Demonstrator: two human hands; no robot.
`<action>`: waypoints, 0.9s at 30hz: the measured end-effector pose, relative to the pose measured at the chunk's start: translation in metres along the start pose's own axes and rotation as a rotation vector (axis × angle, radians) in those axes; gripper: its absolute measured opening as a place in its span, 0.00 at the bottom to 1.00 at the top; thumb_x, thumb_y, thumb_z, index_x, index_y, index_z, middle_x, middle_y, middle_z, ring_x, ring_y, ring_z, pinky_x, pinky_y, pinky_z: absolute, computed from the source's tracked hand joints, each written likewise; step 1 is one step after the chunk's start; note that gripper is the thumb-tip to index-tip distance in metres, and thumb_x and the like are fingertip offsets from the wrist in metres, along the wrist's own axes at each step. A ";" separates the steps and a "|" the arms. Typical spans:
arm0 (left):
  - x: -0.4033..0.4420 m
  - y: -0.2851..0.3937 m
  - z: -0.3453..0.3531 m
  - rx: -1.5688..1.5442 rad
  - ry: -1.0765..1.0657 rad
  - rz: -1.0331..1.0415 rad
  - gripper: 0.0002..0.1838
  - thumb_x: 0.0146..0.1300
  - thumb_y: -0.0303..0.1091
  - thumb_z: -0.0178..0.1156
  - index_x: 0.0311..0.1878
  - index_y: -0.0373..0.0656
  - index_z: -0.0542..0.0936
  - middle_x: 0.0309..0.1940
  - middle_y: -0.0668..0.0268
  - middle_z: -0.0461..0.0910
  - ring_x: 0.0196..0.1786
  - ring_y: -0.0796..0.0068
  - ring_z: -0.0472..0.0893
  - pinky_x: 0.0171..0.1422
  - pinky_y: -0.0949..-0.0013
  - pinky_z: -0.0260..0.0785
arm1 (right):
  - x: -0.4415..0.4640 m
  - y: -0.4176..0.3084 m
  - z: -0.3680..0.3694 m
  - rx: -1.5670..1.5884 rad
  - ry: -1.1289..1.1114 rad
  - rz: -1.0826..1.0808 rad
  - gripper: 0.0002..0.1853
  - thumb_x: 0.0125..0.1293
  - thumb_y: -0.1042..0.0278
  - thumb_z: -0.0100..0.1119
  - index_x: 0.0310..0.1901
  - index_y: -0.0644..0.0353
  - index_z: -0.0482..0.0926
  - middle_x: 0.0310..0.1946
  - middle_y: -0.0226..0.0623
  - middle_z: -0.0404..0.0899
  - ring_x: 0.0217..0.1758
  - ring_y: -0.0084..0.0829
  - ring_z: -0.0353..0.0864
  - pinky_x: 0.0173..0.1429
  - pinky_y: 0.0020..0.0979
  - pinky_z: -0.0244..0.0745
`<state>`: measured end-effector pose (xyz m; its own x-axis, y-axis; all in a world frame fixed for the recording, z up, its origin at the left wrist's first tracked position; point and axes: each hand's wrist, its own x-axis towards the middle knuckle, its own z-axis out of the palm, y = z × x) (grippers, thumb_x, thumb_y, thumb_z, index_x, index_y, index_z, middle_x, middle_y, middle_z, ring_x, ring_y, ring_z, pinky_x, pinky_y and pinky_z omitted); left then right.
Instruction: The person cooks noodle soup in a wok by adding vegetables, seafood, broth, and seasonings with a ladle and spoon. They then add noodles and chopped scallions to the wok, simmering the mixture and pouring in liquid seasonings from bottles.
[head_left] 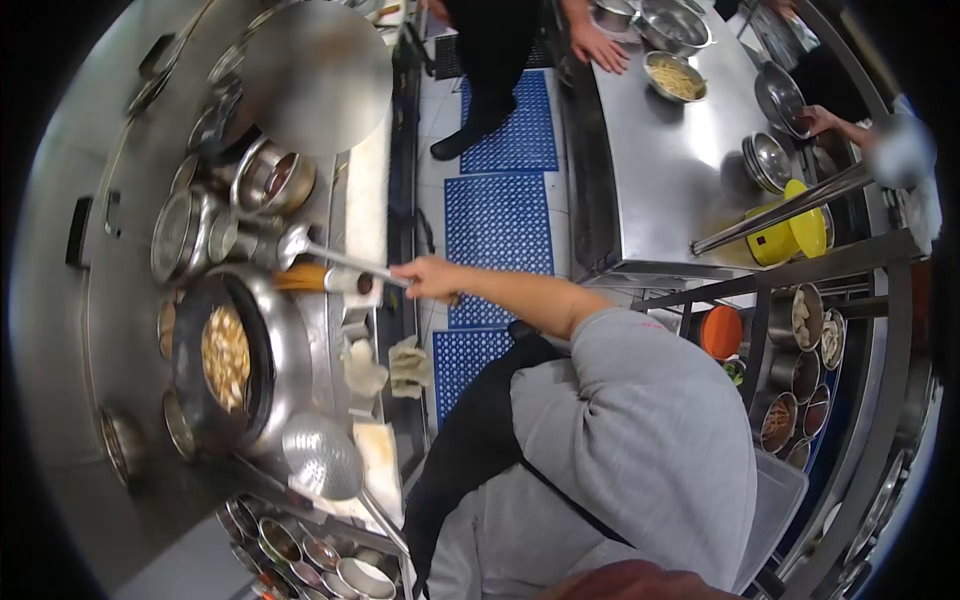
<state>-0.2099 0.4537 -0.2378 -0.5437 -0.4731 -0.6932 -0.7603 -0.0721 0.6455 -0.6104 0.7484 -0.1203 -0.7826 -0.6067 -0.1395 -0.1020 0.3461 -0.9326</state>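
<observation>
A ladle (pixel 350 262) is gripped far along its handle by the right hand (pixel 432 278), seemingly for reach, its bowl (pixel 294 245) held near pots (pixel 234 240) beside the wok (pixel 194 352); the left hand cannot be seen.

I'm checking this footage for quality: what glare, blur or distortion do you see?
In the head view, fisheye distortion bows the edges, with black corners; glare whitens parts of the steel counter; round blurred patches cover spots upper left and upper right; the ladle and wok are readable.
</observation>
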 end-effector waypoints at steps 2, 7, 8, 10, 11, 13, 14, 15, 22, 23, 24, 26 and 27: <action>0.007 0.037 0.020 -0.060 0.009 0.027 0.12 0.64 0.37 0.64 0.43 0.38 0.77 0.27 0.62 0.81 0.25 0.73 0.79 0.27 0.67 0.74 | -0.015 0.008 -0.002 0.320 0.040 0.026 0.30 0.71 0.51 0.59 0.69 0.57 0.71 0.27 0.44 0.84 0.20 0.34 0.83 0.28 0.35 0.80; 0.023 0.116 0.083 -0.196 -0.020 0.065 0.14 0.67 0.39 0.63 0.46 0.38 0.76 0.30 0.61 0.82 0.26 0.73 0.79 0.28 0.68 0.75 | -0.056 0.117 -0.014 0.236 0.153 0.488 0.25 0.70 0.49 0.55 0.28 0.67 0.83 0.21 0.42 0.83 0.17 0.33 0.81 0.24 0.34 0.78; 0.027 0.126 0.093 -0.221 -0.036 0.059 0.15 0.68 0.40 0.63 0.47 0.38 0.76 0.30 0.61 0.82 0.26 0.73 0.79 0.28 0.68 0.75 | -0.074 0.133 -0.022 0.029 0.099 0.576 0.26 0.67 0.48 0.57 0.26 0.67 0.82 0.23 0.45 0.84 0.18 0.37 0.82 0.26 0.36 0.79; 0.036 0.138 0.109 -0.274 -0.111 0.006 0.17 0.69 0.42 0.64 0.49 0.39 0.76 0.33 0.59 0.84 0.28 0.71 0.81 0.30 0.67 0.76 | -0.109 0.242 0.013 -0.538 0.364 0.351 0.24 0.62 0.49 0.61 0.25 0.66 0.85 0.22 0.46 0.84 0.27 0.43 0.87 0.40 0.44 0.84; 0.037 0.140 0.119 -0.251 -0.092 0.001 0.16 0.70 0.43 0.63 0.46 0.39 0.76 0.32 0.59 0.84 0.27 0.71 0.81 0.30 0.66 0.76 | -0.131 0.254 0.004 -0.530 0.190 0.466 0.23 0.62 0.49 0.62 0.26 0.66 0.86 0.25 0.49 0.85 0.33 0.44 0.88 0.45 0.46 0.83; 0.037 0.143 0.136 -0.195 -0.050 -0.010 0.16 0.72 0.44 0.62 0.40 0.39 0.75 0.29 0.59 0.83 0.25 0.71 0.80 0.29 0.66 0.75 | -0.161 0.247 -0.015 -0.300 -0.101 0.755 0.20 0.60 0.53 0.62 0.31 0.66 0.87 0.35 0.53 0.86 0.43 0.47 0.88 0.49 0.47 0.83; 0.036 0.141 0.135 -0.144 -0.044 0.011 0.16 0.72 0.42 0.61 0.43 0.35 0.77 0.27 0.59 0.83 0.25 0.73 0.80 0.30 0.66 0.76 | -0.175 0.232 -0.030 -0.080 -0.219 0.925 0.17 0.59 0.58 0.62 0.35 0.67 0.87 0.41 0.54 0.86 0.47 0.48 0.88 0.50 0.46 0.82; 0.036 0.136 0.131 -0.056 -0.063 0.041 0.14 0.72 0.40 0.61 0.41 0.36 0.78 0.26 0.60 0.82 0.25 0.74 0.80 0.28 0.68 0.74 | -0.183 0.239 -0.028 -0.196 -0.134 0.854 0.18 0.61 0.55 0.61 0.33 0.66 0.87 0.37 0.53 0.86 0.44 0.48 0.88 0.49 0.46 0.82; 0.026 0.060 0.091 0.313 -0.098 0.222 0.12 0.66 0.34 0.63 0.41 0.32 0.85 0.27 0.60 0.84 0.29 0.70 0.82 0.38 0.63 0.73 | -0.160 0.217 -0.047 -0.187 -0.062 0.826 0.19 0.62 0.56 0.59 0.30 0.67 0.86 0.27 0.51 0.85 0.31 0.50 0.87 0.41 0.46 0.83; 0.033 0.030 0.088 0.473 -0.033 0.276 0.14 0.65 0.38 0.63 0.42 0.34 0.85 0.29 0.55 0.85 0.32 0.65 0.84 0.40 0.61 0.74 | -0.143 0.216 -0.047 -0.149 -0.081 0.841 0.17 0.59 0.59 0.60 0.30 0.68 0.85 0.26 0.52 0.85 0.28 0.51 0.86 0.39 0.47 0.83; 0.042 -0.003 0.087 0.621 0.052 0.302 0.17 0.63 0.42 0.63 0.42 0.36 0.86 0.30 0.51 0.86 0.35 0.59 0.86 0.43 0.59 0.75 | -0.131 0.245 -0.040 -0.304 -0.078 0.639 0.20 0.63 0.55 0.58 0.30 0.67 0.85 0.26 0.51 0.85 0.30 0.49 0.87 0.40 0.47 0.82; -0.011 0.015 0.102 0.574 0.035 0.140 0.19 0.61 0.47 0.62 0.44 0.42 0.87 0.40 0.48 0.86 0.47 0.47 0.85 0.51 0.53 0.75 | -0.118 0.266 -0.038 -0.473 0.083 0.359 0.17 0.62 0.59 0.57 0.28 0.67 0.84 0.20 0.50 0.81 0.22 0.43 0.84 0.34 0.44 0.80; -0.011 -0.014 0.097 0.493 -0.022 0.252 0.18 0.62 0.47 0.61 0.43 0.43 0.86 0.42 0.50 0.86 0.49 0.48 0.84 0.53 0.52 0.75 | -0.109 0.223 -0.055 -0.195 -0.069 0.639 0.13 0.59 0.66 0.56 0.26 0.68 0.83 0.19 0.48 0.80 0.17 0.39 0.81 0.28 0.41 0.78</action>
<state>-0.2277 0.5446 -0.2701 -0.7333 -0.4041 -0.5468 -0.6795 0.4630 0.5691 -0.5817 0.9318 -0.2948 -0.6858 -0.2811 -0.6713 0.2543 0.7717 -0.5829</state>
